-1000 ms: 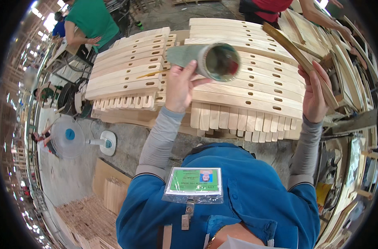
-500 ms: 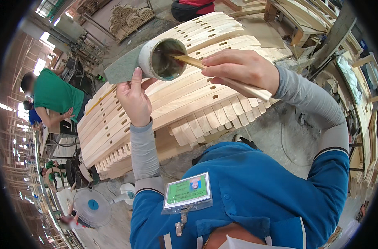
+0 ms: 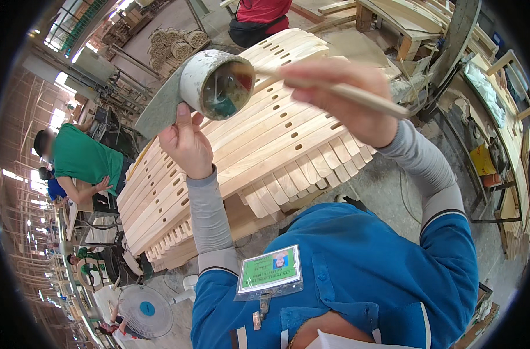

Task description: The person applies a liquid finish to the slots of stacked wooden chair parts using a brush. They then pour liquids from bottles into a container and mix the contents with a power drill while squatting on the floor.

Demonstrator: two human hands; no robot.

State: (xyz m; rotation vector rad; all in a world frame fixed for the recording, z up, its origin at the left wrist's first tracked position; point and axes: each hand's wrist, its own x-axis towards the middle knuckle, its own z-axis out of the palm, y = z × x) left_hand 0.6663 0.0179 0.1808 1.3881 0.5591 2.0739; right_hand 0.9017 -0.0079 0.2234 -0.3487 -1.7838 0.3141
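A broad stack of pale slotted boards (image 3: 270,136) is lying below the hands, partly hidden by the cup and the left sleeve (image 3: 208,209); its support is hard to make out. A white tubular cup (image 3: 194,81) is tilting above the boards, its dark contents showing only murkily. A flat grey piece (image 3: 160,106) is jutting from the cup's left side. A pale wooden stick (image 3: 375,100) is pointing toward the cup's mouth, its tip too blurred to tell whether it is touching. The right hand (image 3: 352,110), also blurred, is gripping the stick. The left hand (image 3: 189,148) is holding the grey piece beside the cup, most fingers staying hidden.
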